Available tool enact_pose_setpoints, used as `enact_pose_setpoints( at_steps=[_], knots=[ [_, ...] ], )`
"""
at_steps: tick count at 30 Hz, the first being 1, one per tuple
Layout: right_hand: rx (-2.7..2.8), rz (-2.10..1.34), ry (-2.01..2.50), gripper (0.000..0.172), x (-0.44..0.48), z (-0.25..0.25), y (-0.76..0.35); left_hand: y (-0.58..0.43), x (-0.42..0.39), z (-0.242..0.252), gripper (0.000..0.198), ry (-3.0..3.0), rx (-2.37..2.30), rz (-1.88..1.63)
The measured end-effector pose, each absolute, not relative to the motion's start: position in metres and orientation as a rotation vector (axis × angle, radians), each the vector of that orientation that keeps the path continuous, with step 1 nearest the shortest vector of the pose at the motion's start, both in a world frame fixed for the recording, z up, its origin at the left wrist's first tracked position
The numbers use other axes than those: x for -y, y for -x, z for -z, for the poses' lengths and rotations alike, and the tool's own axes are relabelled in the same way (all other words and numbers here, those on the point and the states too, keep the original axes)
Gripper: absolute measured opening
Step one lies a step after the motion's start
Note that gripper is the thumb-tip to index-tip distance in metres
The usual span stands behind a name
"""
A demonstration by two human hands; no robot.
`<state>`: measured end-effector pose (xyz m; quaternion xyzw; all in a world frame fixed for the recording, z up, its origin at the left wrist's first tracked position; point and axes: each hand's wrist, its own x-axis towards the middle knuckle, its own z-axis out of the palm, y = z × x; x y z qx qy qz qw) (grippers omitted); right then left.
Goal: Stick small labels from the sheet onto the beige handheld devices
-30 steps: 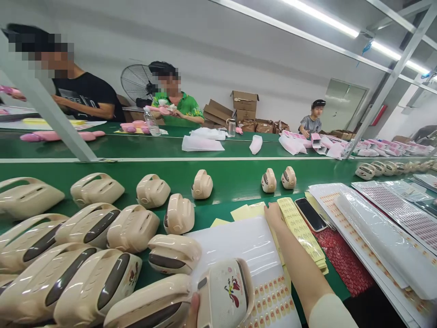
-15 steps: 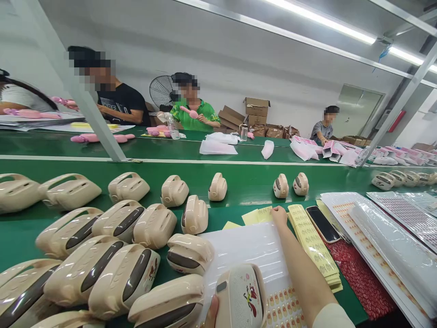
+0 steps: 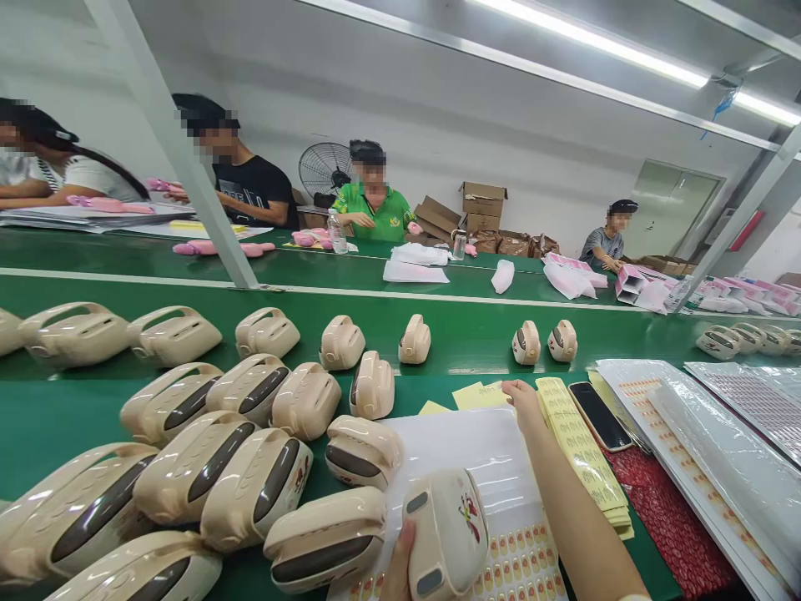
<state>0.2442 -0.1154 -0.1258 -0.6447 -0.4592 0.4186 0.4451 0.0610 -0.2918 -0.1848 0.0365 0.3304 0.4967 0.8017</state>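
My left hand (image 3: pixel 400 563) grips a cream plastic handled device (image 3: pixel 447 534) with a floral decal, low in the view. My right hand (image 3: pixel 524 405) reaches across a white plastic sheet (image 3: pixel 476 446), its fingertips at a small yellow paper (image 3: pixel 479 396). Whether those fingers pinch the paper is hard to tell. Right of that hand lie a stack of yellow label strips (image 3: pixel 581 455) and a phone (image 3: pixel 599 416). Several similar cream devices (image 3: pixel 250 484) crowd the green belt to the left. An orange-dotted sticker sheet (image 3: pixel 522 568) lies under the held device.
Printed sheets under clear plastic (image 3: pixel 707 459) and a red patterned sheet (image 3: pixel 672 526) lie at right. A metal post (image 3: pixel 188 159) rises left of centre. Co-workers (image 3: pixel 372 196) sit across a farther green belt (image 3: pixel 400 255) holding pink items and white bags. Cardboard boxes (image 3: pixel 481 209) stand behind.
The whole view has swung, with the scene shifting right and down. My left hand has turned the cream device, and my right hand has stayed near the yellow paper.
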Motion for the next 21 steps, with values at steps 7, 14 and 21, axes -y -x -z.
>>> enact_pose_setpoints(
  at_steps=[7, 14, 21],
  knots=[
    [1.298, -1.360, 1.205, 0.029, 0.217, 0.089, -0.226, -0.072, 0.259, 0.145, 0.073, -0.577, -0.974, -1.424],
    [1.395, -1.292, 1.224, 0.024, 0.241, 0.096, -0.213, -0.082, 0.256, 0.143, 0.080, -0.762, -1.085, -1.427],
    [1.480, -1.181, 1.277, 0.023, 0.240, 0.101, -0.212, -0.081, 0.257, 0.142, 0.079, -0.780, -1.115, -1.445]
  ],
)
